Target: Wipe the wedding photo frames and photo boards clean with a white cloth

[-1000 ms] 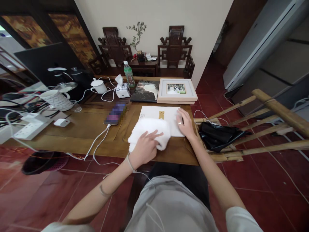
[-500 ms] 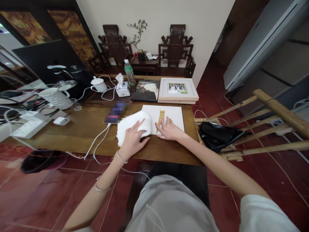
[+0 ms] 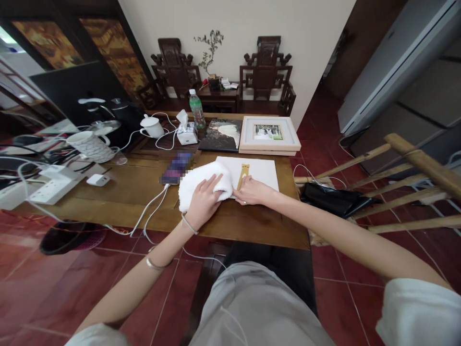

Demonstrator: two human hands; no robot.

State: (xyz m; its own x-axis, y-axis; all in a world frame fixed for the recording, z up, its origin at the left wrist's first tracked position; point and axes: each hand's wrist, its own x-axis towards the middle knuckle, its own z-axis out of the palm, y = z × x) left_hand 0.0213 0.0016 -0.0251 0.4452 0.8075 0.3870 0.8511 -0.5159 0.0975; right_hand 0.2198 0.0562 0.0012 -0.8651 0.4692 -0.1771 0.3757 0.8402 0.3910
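Resting on a fluffy white cloth point(image 3: 196, 180), my left hand point(image 3: 204, 199) lies back upward, its fingers spread a little over the pile. The cloth sits on the near part of the wooden surface point(image 3: 252, 223), covering the left side of a flat white panel point(image 3: 264, 175). On the panel I can make out a tan, bear-like figure point(image 3: 245, 169) with a long body. My right hand point(image 3: 255, 192) is over the lower end of that figure, just right of the cloth, its fingers bunched together and one pointing toward the cloth's edge; from this view I cannot tell whether they pinch anything.

Left of the cloth I see a phone point(image 3: 175, 169), its screen blurred out and a white cable point(image 3: 155, 205) running from its near end. Beyond the panel lie a dark picture point(image 3: 219, 137) and, just beside it, a pale framed photo point(image 3: 269, 133). A tissue box point(image 3: 187, 135) and a green-labelled bottle point(image 3: 196, 108) stand farther left.
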